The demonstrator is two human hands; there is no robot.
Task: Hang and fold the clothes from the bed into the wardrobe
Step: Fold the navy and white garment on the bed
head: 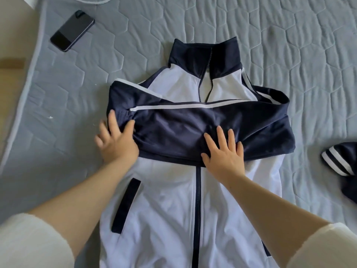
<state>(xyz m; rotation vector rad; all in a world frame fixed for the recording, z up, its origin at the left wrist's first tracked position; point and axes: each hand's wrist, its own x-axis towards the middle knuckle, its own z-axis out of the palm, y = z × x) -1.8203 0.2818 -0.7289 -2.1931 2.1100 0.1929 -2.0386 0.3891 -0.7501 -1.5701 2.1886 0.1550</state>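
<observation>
On the bed (289,35), the white-and-navy jacket (164,209) lies front up, with its navy sleeves (193,128) crossed over the chest. My left grip (116,140) and right grip (224,151), fingers spread flat, press the sleeves down. I'd smooth outward before folding the hem up.

White track jacket (173,209) with navy collar and zip, flat and front up on grey quilted bed (289,45), collar toward 12 o'clock. Navy white-striped sleeves (193,120) folded across chest. Another navy striped garment (340,161) at 3 o'clock.
</observation>
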